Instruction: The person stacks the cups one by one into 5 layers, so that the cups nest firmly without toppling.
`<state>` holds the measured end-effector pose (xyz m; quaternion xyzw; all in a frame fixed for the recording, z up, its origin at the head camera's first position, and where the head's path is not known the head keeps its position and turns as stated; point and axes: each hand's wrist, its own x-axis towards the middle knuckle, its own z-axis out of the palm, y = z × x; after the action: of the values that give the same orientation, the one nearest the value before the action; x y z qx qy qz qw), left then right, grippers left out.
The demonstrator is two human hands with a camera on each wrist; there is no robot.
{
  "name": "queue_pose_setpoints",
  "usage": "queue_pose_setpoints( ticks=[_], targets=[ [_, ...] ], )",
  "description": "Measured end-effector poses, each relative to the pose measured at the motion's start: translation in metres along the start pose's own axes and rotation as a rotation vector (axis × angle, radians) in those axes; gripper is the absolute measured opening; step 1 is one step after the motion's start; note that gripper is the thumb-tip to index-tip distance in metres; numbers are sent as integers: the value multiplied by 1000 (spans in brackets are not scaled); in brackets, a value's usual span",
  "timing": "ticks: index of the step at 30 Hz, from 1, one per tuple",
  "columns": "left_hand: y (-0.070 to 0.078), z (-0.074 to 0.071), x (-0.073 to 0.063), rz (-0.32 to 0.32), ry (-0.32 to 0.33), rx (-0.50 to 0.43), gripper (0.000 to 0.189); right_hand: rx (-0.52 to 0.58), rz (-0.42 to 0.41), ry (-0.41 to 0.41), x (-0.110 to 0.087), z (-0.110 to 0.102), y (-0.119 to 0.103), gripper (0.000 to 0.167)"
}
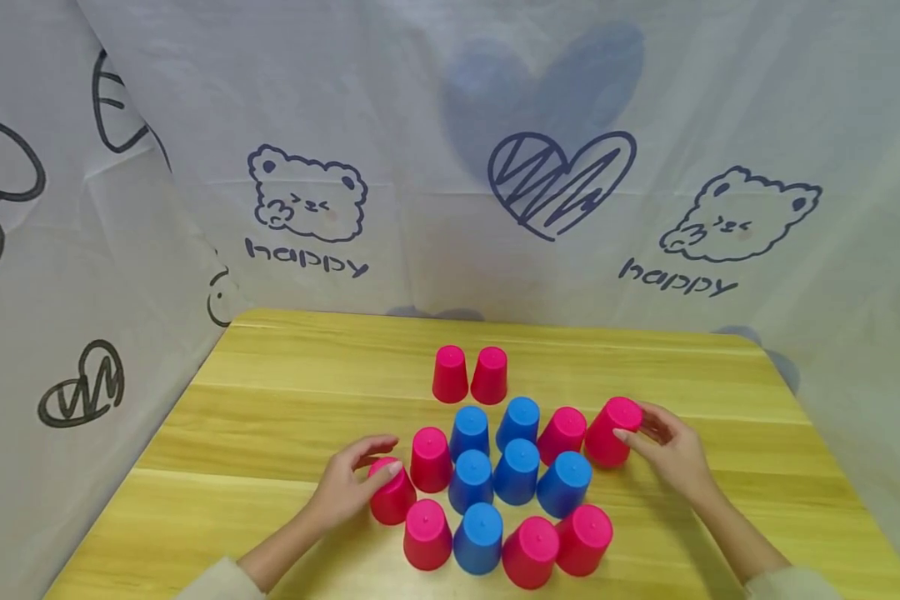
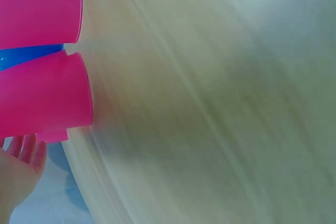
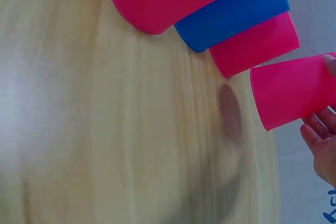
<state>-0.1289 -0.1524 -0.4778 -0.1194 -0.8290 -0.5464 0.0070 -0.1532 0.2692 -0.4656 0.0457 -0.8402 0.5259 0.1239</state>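
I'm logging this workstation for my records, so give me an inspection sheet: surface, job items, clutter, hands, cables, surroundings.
Surface: wood-grain table.
Job items: nine pink cups, six blue cups, all bottoms up.
Clutter: nothing seen.
Hands: right hand holds the rightmost pink cup above the table; left hand is at the leftmost pink cup, grip unclear.
Cables: nothing seen.
Surroundings: white cloth printed with bears and hearts.

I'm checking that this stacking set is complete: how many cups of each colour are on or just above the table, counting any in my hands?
Pink cups: 9
Blue cups: 6
Total: 15
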Motion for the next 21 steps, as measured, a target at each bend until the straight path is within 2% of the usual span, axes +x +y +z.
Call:
queue_pose_setpoints(
  ticks=[7, 14, 18, 21],
  targets=[
    [-2, 3, -6, 50, 38, 9, 42, -32, -5, 18, 19, 5, -8, 44],
    [-1, 3, -11, -33, 34, -10, 47, 0, 4, 48, 39, 17, -13, 46],
    [1, 3, -15, -53, 27, -34, 51, -4, 49, 44, 48, 24, -16, 45],
    [2, 4, -17, -45, 38, -9, 52, -7, 89, 21, 53, 28, -19, 46]
  ],
)
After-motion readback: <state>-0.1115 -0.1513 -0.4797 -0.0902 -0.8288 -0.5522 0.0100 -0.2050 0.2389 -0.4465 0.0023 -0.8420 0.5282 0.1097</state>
